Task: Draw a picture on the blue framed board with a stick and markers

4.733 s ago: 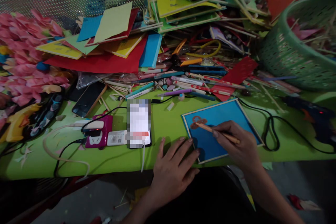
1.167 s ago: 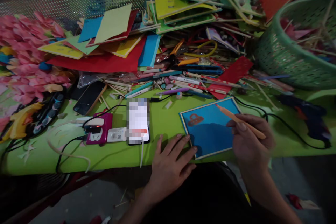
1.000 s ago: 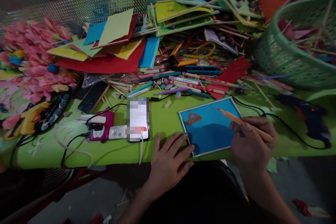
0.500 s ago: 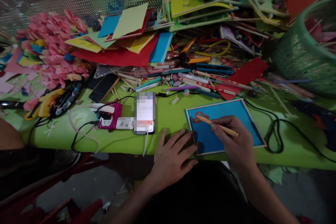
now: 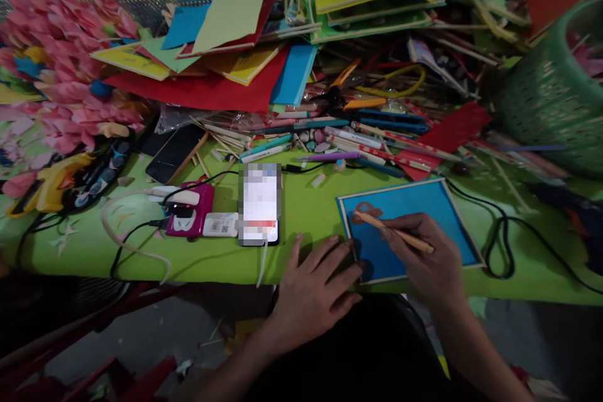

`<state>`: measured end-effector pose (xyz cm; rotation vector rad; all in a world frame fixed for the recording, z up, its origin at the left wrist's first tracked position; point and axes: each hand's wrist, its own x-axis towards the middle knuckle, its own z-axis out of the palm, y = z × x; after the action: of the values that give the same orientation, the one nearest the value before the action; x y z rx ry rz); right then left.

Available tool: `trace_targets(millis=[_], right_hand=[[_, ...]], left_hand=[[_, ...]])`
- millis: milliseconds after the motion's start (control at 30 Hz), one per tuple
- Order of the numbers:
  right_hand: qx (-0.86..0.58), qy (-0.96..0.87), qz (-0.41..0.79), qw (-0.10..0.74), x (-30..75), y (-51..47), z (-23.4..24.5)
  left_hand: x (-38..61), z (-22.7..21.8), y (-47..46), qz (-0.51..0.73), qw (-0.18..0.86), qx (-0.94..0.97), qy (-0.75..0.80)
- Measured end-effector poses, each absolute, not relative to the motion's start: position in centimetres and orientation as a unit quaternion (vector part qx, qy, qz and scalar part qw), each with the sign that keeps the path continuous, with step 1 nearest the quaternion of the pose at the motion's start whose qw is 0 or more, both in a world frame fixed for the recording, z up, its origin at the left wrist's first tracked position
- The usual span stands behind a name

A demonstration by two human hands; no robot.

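Observation:
My right hand (image 5: 431,257) is closed on a light orange pen (image 5: 405,237), held slanted with its tip on a blue sheet (image 5: 421,210). Thin pale sticks frame the sheet, which lies on the green table cover. At the tip is a small brownish-orange looped drawing (image 5: 367,210) near the sheet's upper left corner. My left hand (image 5: 318,286) lies flat with fingers spread, its fingertips at the lower left edge of the framed sheet. A lit phone (image 5: 272,232) with a white cable lies left of that hand, its screen blurred out.
A magenta power socket (image 5: 203,198) with plugs and cables sits left of the phone. Behind are pens, sticks, orange-handled pliers (image 5: 346,85) and stacked coloured cards (image 5: 230,19). Pink paper flowers (image 5: 70,44) and a yellow glue gun (image 5: 59,182) lie left; a green basket (image 5: 546,94) stands right.
My view has shifted slightly, moving most things in the picture. The brownish-orange drawing shows a little more line by the pen tip. My left hand stays flat at the frame's edge.

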<state>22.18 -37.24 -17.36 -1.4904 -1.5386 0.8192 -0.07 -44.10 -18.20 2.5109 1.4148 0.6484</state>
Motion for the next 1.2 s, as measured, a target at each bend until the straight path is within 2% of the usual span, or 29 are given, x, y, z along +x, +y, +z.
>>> trace_targets(millis=[467, 700, 1200], right_hand=[[-0.594, -0.64, 0.279, 0.4, 22.05, -37.11, -17.04], [-0.585, -0.634, 0.306, 0.402, 21.85, -37.06, -16.82], [-0.581, -0.652, 0.278, 0.4, 22.01, -37.19, -17.05]], left_hand=[[-0.02, -18.03, -43.99, 0.232, 0.1, 0.842, 0.477], [-0.09, -18.24, -44.05, 0.212, 0.084, 0.85, 0.475], [-0.08, -18.14, -43.94, 0.227, 0.089, 0.847, 0.473]])
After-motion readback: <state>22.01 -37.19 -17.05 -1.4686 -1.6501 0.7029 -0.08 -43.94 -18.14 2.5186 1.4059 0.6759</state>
